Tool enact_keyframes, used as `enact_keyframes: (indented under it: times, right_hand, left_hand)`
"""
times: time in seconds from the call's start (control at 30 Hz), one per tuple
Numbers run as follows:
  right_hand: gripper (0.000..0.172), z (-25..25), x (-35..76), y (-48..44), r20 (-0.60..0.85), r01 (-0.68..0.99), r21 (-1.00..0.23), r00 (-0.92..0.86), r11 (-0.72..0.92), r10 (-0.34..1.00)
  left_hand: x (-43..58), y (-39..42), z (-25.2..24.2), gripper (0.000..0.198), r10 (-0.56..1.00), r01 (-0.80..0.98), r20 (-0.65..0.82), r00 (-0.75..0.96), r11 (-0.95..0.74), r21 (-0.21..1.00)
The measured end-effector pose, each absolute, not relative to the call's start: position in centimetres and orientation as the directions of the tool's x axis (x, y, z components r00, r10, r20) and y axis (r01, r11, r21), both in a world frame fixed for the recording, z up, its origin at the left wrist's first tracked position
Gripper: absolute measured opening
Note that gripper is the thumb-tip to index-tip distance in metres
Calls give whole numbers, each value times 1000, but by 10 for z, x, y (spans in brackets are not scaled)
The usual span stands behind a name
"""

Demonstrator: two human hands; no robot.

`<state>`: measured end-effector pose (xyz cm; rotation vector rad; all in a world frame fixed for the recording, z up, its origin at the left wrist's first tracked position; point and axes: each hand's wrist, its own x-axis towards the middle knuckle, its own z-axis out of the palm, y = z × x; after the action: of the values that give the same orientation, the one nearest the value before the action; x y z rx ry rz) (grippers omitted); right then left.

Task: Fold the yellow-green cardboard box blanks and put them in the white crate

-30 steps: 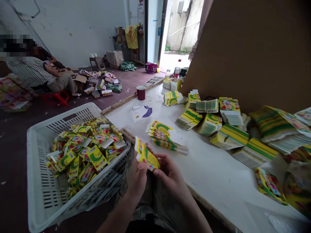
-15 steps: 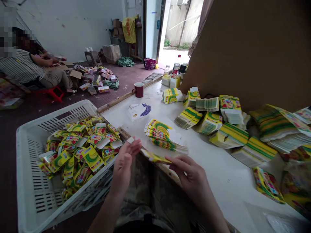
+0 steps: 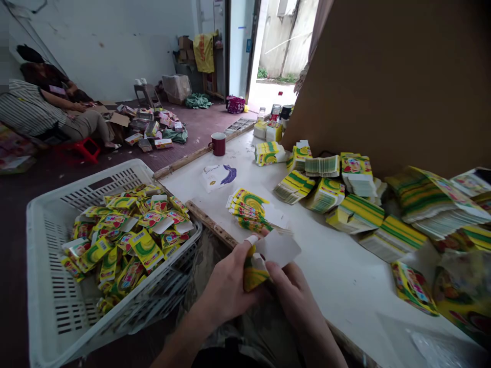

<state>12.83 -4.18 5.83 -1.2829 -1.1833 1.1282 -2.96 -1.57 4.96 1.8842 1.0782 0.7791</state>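
Over my lap at the table's edge, my left hand [image 3: 233, 278] is closed around a small yellow printed carton [image 3: 253, 272]. One of its fingertips has a white wrap. My right hand [image 3: 293, 291] grips the same carton from the other side, thumb at its opening, where a pale grey-white flap [image 3: 279, 247] stands out. Just beyond my hands, a fanned stack of flat yellow cartons [image 3: 249, 208] lies on the white table [image 3: 333, 276]. To my left, a white plastic crate [image 3: 42, 245] holds many yellow cartons [image 3: 146, 248].
Bundles of flat cartons [image 3: 356, 212] line the table's right side before a brown board [image 3: 383, 82]. A maroon mug [image 3: 218, 145] and a white packet [image 3: 218, 176] stand farther back. Two people sit at the far left near a heap of boxes [image 3: 153, 125] on the floor.
My left hand has moved right from beside the crate and joined my right hand. The carton, flat in my right hand before, is now held in both hands, opened out with its flap raised.
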Motion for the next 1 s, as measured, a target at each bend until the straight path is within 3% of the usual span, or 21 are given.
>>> enact_keyframes:
  times: [0.1,0.3,0.4,0.5,0.6,0.67,0.77,0.9,1.0]
  right_hand:
    - [44,62,124,-40,-82,-51,-995,16,-81,996]
    - [52,55,126,-40,-37,-113,-992,-114,-50,993]
    - [62,49,127,-42,105,8,-994,-161,108,981]
    - [51,44,125,-41,235,215,-938,-182,272,955]
    - [44,38,127,-34,313,315,-898,-37,308,949]
    - [43,35,133,-30,331,370,-881,34,295,943]
    - [44,35,146,-25,299,464,-832,-90,305,950]
    - [30,47,163,-24,135,519,-805,-309,286,941]
    - [23,54,163,-25,81,524,-817,-310,241,947]
  left_hand:
    - [-26,-21,50,86,843,375,146,517,-377,847]
    - [-29,-18,54,60,849,432,117,515,-375,820]
    - [-30,-13,49,64,861,421,80,503,-325,847]
    - [-26,-9,40,67,869,395,160,468,-367,842]
    - [-23,-7,34,70,906,463,241,348,-390,796]
    - [-26,-4,36,63,933,500,209,293,-336,799]
    - [-40,2,43,49,942,516,116,315,-273,812]
    - [-57,8,50,54,913,532,36,406,-268,803]
    - [-59,8,52,56,898,516,26,439,-275,811]
